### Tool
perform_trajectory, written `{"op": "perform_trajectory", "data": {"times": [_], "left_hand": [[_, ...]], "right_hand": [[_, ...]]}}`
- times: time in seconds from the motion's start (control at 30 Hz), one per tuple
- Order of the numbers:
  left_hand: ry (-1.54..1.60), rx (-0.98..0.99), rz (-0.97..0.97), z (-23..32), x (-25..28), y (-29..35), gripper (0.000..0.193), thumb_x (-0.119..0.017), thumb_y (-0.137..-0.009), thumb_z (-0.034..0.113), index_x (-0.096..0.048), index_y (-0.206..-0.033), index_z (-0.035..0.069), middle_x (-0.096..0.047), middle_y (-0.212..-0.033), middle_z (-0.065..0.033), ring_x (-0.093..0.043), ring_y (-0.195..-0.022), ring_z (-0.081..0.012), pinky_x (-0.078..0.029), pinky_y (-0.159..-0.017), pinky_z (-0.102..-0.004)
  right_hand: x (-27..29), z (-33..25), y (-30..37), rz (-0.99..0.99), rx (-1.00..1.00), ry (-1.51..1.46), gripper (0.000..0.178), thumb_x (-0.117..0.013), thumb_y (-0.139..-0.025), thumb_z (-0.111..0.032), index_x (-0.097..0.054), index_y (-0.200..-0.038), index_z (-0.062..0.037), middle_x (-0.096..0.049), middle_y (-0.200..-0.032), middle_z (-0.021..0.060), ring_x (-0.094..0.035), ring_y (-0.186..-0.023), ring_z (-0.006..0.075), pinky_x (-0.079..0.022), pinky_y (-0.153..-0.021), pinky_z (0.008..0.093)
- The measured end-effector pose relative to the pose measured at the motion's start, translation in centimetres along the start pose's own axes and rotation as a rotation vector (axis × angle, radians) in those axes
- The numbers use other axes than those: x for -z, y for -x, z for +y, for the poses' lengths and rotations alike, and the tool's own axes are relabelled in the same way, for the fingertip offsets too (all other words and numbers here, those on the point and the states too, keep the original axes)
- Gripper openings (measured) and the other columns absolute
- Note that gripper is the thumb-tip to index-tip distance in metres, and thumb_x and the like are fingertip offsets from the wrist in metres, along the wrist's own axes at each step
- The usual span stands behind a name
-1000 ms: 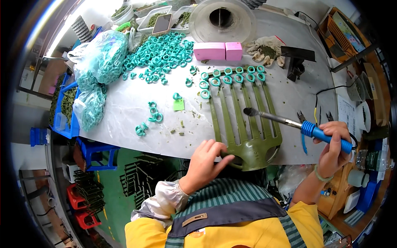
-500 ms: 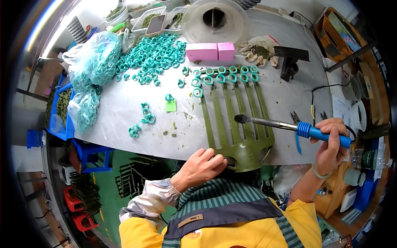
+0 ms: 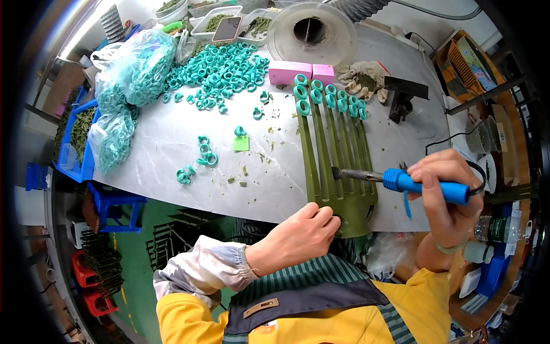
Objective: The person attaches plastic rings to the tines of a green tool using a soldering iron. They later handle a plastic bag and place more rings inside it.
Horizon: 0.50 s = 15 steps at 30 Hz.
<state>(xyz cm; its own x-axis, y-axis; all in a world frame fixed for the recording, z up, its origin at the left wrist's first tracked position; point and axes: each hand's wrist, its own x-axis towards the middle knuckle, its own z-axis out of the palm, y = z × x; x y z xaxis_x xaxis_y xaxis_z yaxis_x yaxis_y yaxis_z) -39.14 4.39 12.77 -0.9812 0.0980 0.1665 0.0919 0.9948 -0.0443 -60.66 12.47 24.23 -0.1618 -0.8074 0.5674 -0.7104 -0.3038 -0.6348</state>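
Observation:
An olive-green plastic piece with several long prongs, like a rake head [image 3: 354, 213], lies tilted at the table's near right. Teal rings [image 3: 303, 107] sit on the far ends of its prongs. My left hand [image 3: 298, 238] is closed on the near left corner of the rake head. In my right hand [image 3: 450, 203] is a soldering iron with a blue handle [image 3: 427, 186] and a wide, blackened tip. That tip is at the base of the prongs; whether it touches the plastic I cannot tell.
A heap of loose teal rings [image 3: 223, 71] and a clear bag of rings [image 3: 150, 66] cover the far left. Two pink blocks [image 3: 289, 73], a dirty glove [image 3: 364, 80] and a black stand [image 3: 401, 97] are behind the rake head. Green scraps lie about the table.
The rake head has been tilted and turned, its far end lifting. My left hand has moved right with it. The soldering iron has shifted slightly, and its tip is now over the prong bases.

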Motion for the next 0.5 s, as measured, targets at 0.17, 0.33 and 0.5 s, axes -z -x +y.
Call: {"op": "perform_trajectory", "data": {"times": [0.17,0.33,0.5], "left_hand": [[-0.007,0.015,0.005,0.0,-0.4,0.2,0.006,-0.064,-0.077,0.017,-0.066,-0.074,0.012,-0.048,-0.079,0.0026,-0.048,-0.077,-0.0142,-0.037,-0.064,-0.0275],[0.001,0.058,-0.026,-0.5,-2.2,1.5,0.009,-0.064,-0.078,0.015,-0.067,-0.083,0.008,-0.05,-0.077,0.0018,-0.051,-0.077,-0.0145,-0.04,-0.065,-0.0269],[0.068,0.186,-0.1,-1.3,-4.1,3.9,0.019,-0.063,-0.077,0.015,-0.068,-0.092,0.005,-0.056,-0.081,0.0007,-0.055,-0.08,-0.0156,-0.043,-0.068,-0.0279]], "right_hand": [[0.0,-0.7,-0.1,0.027,-0.023,0.031,0.002,-0.064,-0.081,0.004,-0.065,-0.083,0.0037,-0.065,-0.078,0.0143,-0.063,-0.065,0.0183,-0.048,-0.051,0.0265],[1.2,0.9,1.8,0.206,-0.138,-0.103,0.013,-0.056,-0.091,-0.003,-0.063,-0.085,0.0047,-0.063,-0.084,0.0147,-0.061,-0.066,0.0154,-0.049,-0.046,0.0225],[1.9,4.3,4.0,0.482,-0.238,-0.124,0.023,-0.054,-0.096,-0.013,-0.062,-0.083,0.004,-0.064,-0.086,0.0142,-0.058,-0.063,0.0127,-0.045,-0.046,0.0204]]}}
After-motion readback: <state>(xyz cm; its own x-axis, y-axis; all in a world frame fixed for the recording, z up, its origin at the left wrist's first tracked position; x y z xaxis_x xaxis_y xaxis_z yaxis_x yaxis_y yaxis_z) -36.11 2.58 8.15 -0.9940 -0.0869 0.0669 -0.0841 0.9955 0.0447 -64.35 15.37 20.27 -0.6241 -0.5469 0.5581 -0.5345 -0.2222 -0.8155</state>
